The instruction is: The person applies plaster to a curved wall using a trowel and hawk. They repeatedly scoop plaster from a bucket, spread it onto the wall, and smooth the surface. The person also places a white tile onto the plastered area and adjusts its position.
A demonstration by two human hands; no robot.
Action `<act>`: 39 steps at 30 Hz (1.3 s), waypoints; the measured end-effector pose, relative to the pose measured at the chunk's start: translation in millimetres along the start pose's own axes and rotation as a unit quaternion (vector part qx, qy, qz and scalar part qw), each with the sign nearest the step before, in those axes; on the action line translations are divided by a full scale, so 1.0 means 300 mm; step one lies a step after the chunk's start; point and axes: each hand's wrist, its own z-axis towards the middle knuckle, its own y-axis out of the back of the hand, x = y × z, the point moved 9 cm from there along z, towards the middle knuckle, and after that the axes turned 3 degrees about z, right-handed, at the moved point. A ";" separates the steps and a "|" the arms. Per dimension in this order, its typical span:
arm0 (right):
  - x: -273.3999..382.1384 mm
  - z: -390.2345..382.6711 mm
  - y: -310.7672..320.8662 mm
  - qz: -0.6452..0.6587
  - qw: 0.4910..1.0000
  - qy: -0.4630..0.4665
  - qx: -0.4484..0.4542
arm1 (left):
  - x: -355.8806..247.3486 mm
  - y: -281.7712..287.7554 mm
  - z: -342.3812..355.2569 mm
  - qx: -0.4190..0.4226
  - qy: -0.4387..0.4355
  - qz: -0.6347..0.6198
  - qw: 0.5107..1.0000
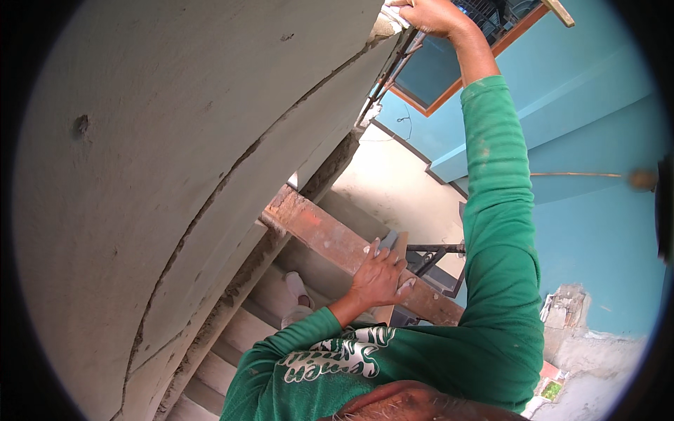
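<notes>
My left hand (379, 277), its fingertips smeared whitish, is closed around a thin tan board (401, 247) in front of a reddish-brown beam (319, 230). A small grey piece (389, 240) shows beside those fingers; its kind is unclear. My right arm reaches far up, and the right hand (430, 15) is bent at the wrist against the upper end of the wall's edge. Its fingers are partly cut off by the picture's rim, closed near a pale, rough patch of plaster (385, 27). What they grip is hidden.
A grey plastered wall (232, 105) with a long curved crack fills the left. Steps (242, 328) descend below, with a foot (298, 288) on them. A dark metal frame (435, 250) stands past the beam. At right are a blue wall (597, 245) and an orange-framed window (432, 70).
</notes>
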 end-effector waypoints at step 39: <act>-0.042 0.028 -0.034 0.001 0.999 0.039 0.016 | -0.012 0.020 0.008 -0.014 -0.002 0.021 1.000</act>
